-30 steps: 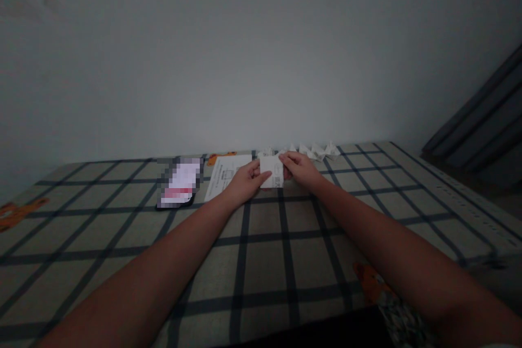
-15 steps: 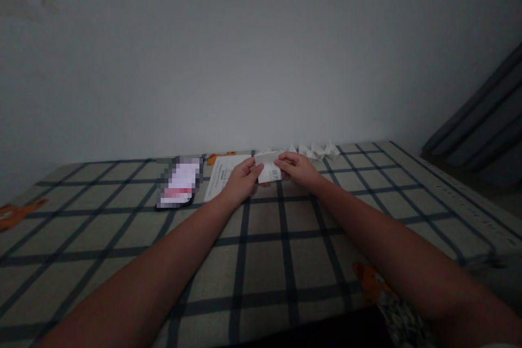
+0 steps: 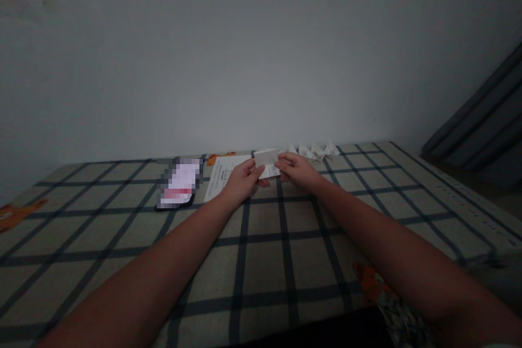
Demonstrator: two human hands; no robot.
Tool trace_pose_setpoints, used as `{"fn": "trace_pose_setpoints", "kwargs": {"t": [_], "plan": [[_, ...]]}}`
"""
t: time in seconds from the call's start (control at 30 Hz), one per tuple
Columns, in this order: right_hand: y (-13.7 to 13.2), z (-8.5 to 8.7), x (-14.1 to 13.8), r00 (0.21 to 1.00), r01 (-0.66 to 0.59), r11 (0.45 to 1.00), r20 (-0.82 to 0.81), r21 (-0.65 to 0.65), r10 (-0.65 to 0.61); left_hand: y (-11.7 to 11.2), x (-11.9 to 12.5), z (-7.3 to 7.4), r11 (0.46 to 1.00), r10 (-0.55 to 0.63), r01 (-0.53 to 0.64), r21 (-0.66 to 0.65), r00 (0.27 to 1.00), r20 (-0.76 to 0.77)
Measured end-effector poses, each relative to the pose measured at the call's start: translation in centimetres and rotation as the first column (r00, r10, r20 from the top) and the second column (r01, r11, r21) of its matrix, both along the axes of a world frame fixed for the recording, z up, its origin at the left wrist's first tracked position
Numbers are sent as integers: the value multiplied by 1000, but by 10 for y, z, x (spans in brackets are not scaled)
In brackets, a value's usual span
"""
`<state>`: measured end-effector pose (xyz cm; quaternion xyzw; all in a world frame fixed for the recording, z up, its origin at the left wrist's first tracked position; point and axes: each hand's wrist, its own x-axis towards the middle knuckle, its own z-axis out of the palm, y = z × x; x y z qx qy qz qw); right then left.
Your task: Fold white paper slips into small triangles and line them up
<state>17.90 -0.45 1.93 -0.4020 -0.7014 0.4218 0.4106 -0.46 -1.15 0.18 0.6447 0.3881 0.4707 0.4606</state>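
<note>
A small folded piece of white paper (image 3: 267, 159) with some print on it is held up between both hands, above the checked cloth. My left hand (image 3: 243, 178) is closed on its left side, with the thumb on the near face and fingers beneath. On the right side, my right hand (image 3: 298, 168) pinches the paper between thumb and fingers. A crease runs across the paper, and its upper part stands up. Just behind my hands lie several folded white paper shapes (image 3: 318, 151) with pointed tops, in a row and partly hidden.
Left of my hands lies a printed white sheet (image 3: 216, 176), partly covered by my left hand. Further left is a phone (image 3: 179, 182) with a blurred-out screen. The checked cloth (image 3: 261, 261) reaches to a pale wall (image 3: 261, 54). A dark curtain (image 3: 481, 114) hangs at the right.
The upper part of the paper has been tipped up along the crease, and its printed lower part looks shorter. Both hands have shifted only slightly and keep their hold.
</note>
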Motion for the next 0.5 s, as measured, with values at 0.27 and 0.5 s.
{"fn": "trace_pose_setpoints", "kwargs": {"t": [0.27,0.5], "plan": [[3,-2,0,998,-46,998,-40,-36,45,-1,2,1,998,18,-13,-65,997,73],[3,-5,-1,997,-31,998,-77,-60,26,-5,3,6,999,1,1,-37,998,55]]}}
